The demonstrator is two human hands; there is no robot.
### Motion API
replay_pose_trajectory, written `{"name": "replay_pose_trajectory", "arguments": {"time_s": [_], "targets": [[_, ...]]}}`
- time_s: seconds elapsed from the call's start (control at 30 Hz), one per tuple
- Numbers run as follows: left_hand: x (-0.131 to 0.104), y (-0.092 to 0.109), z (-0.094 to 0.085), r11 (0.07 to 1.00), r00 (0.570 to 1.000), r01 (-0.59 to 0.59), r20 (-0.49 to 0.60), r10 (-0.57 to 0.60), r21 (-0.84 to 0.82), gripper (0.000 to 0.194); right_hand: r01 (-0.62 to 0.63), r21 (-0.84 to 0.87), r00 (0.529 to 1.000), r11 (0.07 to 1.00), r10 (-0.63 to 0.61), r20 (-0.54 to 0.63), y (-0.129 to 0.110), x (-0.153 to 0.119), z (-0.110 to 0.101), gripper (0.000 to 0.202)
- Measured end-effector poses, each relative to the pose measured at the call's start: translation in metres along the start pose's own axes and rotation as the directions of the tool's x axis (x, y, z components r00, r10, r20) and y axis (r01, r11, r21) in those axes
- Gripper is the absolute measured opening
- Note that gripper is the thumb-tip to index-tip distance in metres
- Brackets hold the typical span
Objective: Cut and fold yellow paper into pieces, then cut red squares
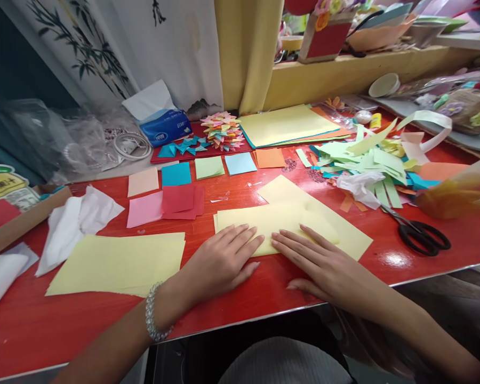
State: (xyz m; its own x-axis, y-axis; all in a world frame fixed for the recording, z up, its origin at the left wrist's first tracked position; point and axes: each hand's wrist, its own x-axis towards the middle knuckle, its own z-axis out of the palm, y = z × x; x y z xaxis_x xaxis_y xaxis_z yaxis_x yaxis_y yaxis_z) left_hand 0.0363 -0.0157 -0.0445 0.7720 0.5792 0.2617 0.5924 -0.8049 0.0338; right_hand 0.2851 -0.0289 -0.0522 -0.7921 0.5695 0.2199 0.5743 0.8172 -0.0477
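My left hand [224,257] lies flat with its fingers stretched over the near left part of a folded pale yellow sheet of paper [260,224]. On the same sheet's near edge, to the right, rest the outstretched fingers of my right hand [320,261]. Beneath the folded sheet, another pale yellow sheet [350,240] sticks out at an angle to the back and right. Left of my left hand lies a stack of pale yellow paper [120,264]. Black-handled scissors [422,234] lie right of my right hand.
Small coloured paper squares [176,175] lie behind the hands. Green paper strips [384,162] pile up at the right. At the back are large paper sheets [288,125], a folded-paper cluster [223,130] and a blue tissue pack [166,127]. Crumpled tissue [78,218] lies left.
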Motion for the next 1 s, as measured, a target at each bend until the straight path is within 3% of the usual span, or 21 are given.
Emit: {"name": "replay_pose_trajectory", "arguments": {"time_s": [0.37, 1.0], "targets": [[0.0004, 0.0022, -0.0017, 0.994, 0.995, -0.049, -0.078, 0.056, 0.098, 0.036, 0.015, 0.048, 0.998, 0.999, -0.018, 0.064, 0.005, 0.0006, -0.0013, 0.069], [0.0008, 0.0014, 0.0014, 0.992, 0.993, -0.049, -0.1, 0.06, 0.115, 0.033, 0.032, 0.084, 0.994, 0.996, -0.04, 0.104, 0.008, 0.0025, 0.001, 0.075]]}}
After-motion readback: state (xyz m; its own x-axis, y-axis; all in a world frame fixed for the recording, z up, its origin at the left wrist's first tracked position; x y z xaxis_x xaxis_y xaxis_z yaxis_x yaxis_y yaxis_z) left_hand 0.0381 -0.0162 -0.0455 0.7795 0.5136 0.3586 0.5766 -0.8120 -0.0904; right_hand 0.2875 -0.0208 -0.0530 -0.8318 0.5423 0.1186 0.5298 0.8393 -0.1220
